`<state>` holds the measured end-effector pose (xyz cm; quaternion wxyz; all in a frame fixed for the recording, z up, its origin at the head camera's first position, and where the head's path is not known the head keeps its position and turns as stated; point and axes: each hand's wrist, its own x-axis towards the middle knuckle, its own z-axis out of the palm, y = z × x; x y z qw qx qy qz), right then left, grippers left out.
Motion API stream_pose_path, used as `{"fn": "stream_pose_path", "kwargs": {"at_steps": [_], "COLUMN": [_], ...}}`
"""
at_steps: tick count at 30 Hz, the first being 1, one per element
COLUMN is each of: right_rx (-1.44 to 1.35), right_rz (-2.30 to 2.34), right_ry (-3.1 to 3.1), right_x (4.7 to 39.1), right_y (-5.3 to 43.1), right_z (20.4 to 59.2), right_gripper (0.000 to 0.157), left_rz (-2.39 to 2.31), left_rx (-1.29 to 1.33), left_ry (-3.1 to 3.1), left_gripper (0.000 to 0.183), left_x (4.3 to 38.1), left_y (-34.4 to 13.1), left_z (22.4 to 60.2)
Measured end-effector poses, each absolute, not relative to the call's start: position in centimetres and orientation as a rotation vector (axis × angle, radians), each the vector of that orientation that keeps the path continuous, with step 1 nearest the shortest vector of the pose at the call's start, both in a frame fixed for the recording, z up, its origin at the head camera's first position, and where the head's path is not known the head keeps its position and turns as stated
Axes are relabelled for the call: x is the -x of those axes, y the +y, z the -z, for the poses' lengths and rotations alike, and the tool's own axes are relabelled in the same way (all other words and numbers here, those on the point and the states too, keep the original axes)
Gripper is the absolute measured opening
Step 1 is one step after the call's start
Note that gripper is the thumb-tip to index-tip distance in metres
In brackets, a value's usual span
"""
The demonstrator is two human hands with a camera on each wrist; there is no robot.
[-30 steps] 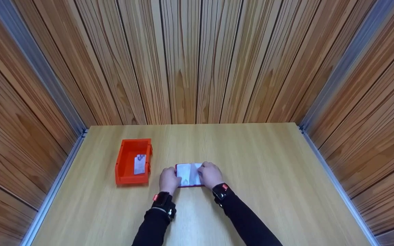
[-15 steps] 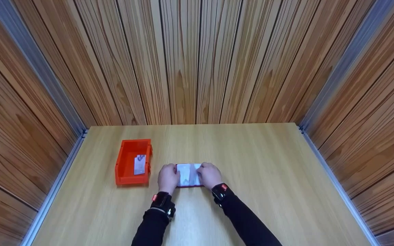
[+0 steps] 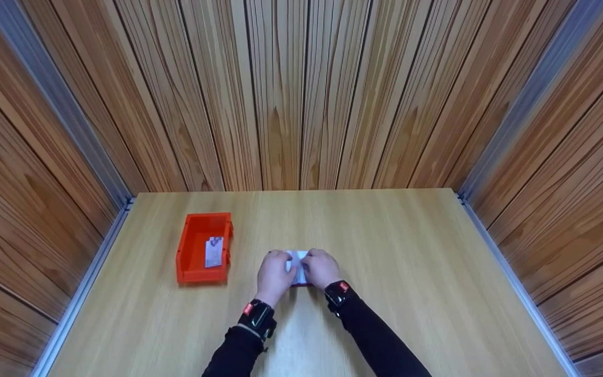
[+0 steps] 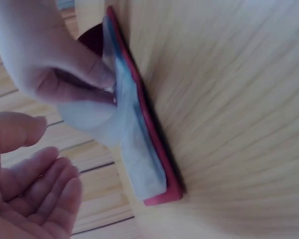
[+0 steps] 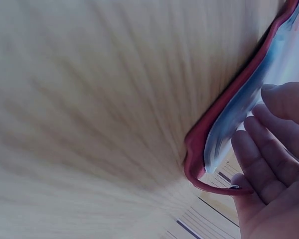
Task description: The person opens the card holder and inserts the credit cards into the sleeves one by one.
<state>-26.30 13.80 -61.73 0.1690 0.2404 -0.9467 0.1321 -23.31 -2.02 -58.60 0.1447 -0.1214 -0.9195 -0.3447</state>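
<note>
A red card holder with clear plastic sleeves lies opened out on the table. My right hand pinches one translucent sleeve between thumb and fingers, and in the left wrist view that sleeve bows up from the holder. In the right wrist view, a red flap with a metal snap curves up against the little finger. My left hand hovers at the holder's left side, thumb and loosely bent fingers apart with nothing between them. From the head view, both hands hide the holder's ends.
To the left stands an orange-red bin with a pale printed card inside. Wood-plank walls enclose the back and sides of the light wooden table, and metal rails run along its edges.
My left hand has moved right from the holder's left edge and now covers more of it. The right hand stays where it was, and the bin has not moved.
</note>
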Motion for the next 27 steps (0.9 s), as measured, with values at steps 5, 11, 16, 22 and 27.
{"fn": "stream_pose_path", "kwargs": {"at_steps": [5, 11, 16, 22, 27], "right_rx": [-0.678, -0.673, -0.666, -0.65, -0.668], "right_rz": [-0.387, -0.41, -0.423, -0.419, -0.425], "right_ry": [-2.689, -2.671, -2.726, -2.763, -2.746], "right_x": [26.4, 26.4, 26.3, 26.3, 26.3], "right_y": [13.9, 13.9, 13.9, 13.8, 13.9], "right_z": [61.7, 61.8, 61.7, 61.7, 61.5], "right_gripper": [0.006, 0.005, 0.007, 0.008, 0.008], "left_rz": [0.896, 0.868, 0.872, 0.85, 0.819], "left_rx": [0.43, 0.466, 0.42, 0.41, 0.388], "left_ry": [-2.635, -2.695, -2.784, -2.766, -2.742], "left_gripper": [0.025, 0.027, 0.024, 0.016, 0.016], "left_x": [22.5, 22.5, 22.8, 22.8, 22.8], "left_y": [-1.6, -1.3, -1.2, -1.0, -1.0], "left_z": [58.8, 59.3, 59.6, 60.1, 60.4]}}
